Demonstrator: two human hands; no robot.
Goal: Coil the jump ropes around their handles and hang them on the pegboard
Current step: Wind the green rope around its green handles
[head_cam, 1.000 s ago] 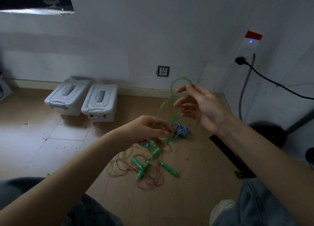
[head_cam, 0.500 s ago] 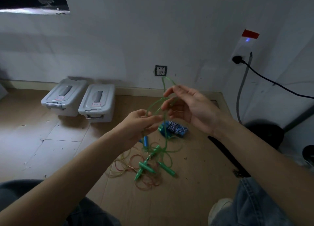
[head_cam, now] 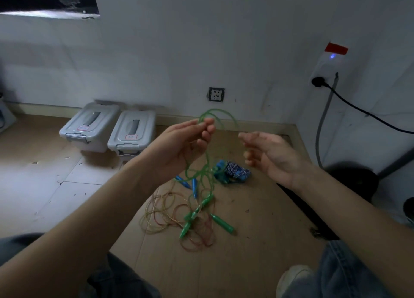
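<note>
The left hand (head_cam: pixel 186 145) pinches a loop of green jump rope (head_cam: pixel 207 163) at fingertip height (palm turned inward). The right hand (head_cam: pixel 268 154) hovers beside it, fingers loosely spread, holding nothing.

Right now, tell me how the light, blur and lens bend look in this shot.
Head view: dim, flat indoor light; the wall bows from the wide lens; the green rope in the left hand is soft; the right hand fingertips are blurred.

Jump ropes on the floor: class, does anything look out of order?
Yes. The thin ropes lie in one loose tangle on the floor, green handles scattered among them, none coiled. The left hand pinches the green rope, which trails into the heap.
</note>
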